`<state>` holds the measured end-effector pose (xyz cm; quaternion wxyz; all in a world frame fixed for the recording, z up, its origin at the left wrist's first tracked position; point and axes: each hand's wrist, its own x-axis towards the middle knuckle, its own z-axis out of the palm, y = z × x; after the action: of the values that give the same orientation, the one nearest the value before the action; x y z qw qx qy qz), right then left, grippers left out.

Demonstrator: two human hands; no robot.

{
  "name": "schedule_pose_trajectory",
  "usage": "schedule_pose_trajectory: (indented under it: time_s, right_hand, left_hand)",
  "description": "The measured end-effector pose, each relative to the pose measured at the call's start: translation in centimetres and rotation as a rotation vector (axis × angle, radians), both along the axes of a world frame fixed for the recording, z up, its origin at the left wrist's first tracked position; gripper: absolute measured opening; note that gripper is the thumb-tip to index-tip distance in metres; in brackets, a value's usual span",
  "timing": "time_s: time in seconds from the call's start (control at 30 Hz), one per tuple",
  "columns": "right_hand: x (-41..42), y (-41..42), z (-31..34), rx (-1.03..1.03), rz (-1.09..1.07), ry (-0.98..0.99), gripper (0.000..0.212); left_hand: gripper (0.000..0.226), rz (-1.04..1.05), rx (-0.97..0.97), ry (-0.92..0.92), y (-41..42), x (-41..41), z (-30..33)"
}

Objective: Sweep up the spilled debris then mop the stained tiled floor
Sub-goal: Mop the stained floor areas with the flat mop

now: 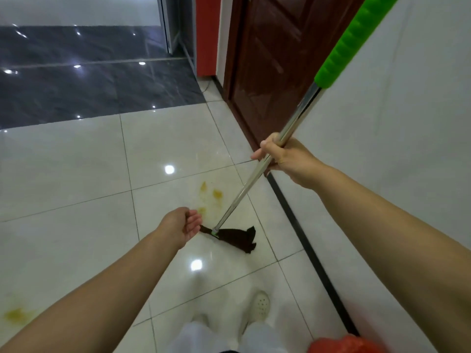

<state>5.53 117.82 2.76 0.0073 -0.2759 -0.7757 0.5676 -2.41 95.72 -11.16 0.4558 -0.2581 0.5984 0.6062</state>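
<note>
My right hand (283,155) grips mop pole (257,174); left hand (184,225) half-curled, empty, beside dark mop head (235,238), near yellow stains (210,194).

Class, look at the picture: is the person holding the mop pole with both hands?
No. Only the right hand grips the mop pole; the left hand is off it, down near the dark mop head.

Green-gripped silver mop handle (293,128), dark brown mop cloth (237,239), yellow-orange stains (210,193), glossy white tiles (76,174), reddish-brown door (275,59)
</note>
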Motion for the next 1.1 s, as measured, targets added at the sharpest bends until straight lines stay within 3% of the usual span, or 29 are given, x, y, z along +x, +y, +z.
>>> schedule_pose_trajectory:
  time_s: [0.1, 0.3, 0.57, 0.7, 0.9, 1.03, 1.1]
  right_hand:
    - [2.9, -2.2, -1.9, 0.038, 0.1, -0.085, 0.03]
    - [9.1, -6.1, -6.8, 0.066, 0.159, -0.179, 0.015]
    - [16.2, -10.5, -7.5, 0.1, 0.19, -0.255, 0.023]
    - [20.9, -13.6, -7.1, -0.254, 0.072, -0.194, 0.02]
    - [27.1, -20.1, -6.1, -0.996, -0.56, -0.033, 0.031]
    - [31.2, -24.7, -5.6, -1.227, -0.8, 0.105, 0.031]
    - [32.9, -26.6, -5.0, -1.247, -0.799, 0.048, 0.021]
  left_hand:
    - [0.03, -0.021, -0.035, -0.02, -1.8, 0.9, -0.7]
    - [0.027, -0.069, -0.059, -0.049, -3.7, 4.2, -1.4]
    - [0.028, -0.16, -0.016, -0.053, -5.6, 11.7, -1.6]
    - [0.028, -0.219, -0.007, -0.056, -6.8, 16.2, -1.3]
    - [0.03, -0.343, 0.047, -0.031, -8.8, 24.2, 0.0]
    - [0.033, -0.426, 0.132, -0.077, -10.5, 29.6, 0.3]
    - [0.043, -0.42, 0.241, -0.184, -11.5, 31.5, 0.2]
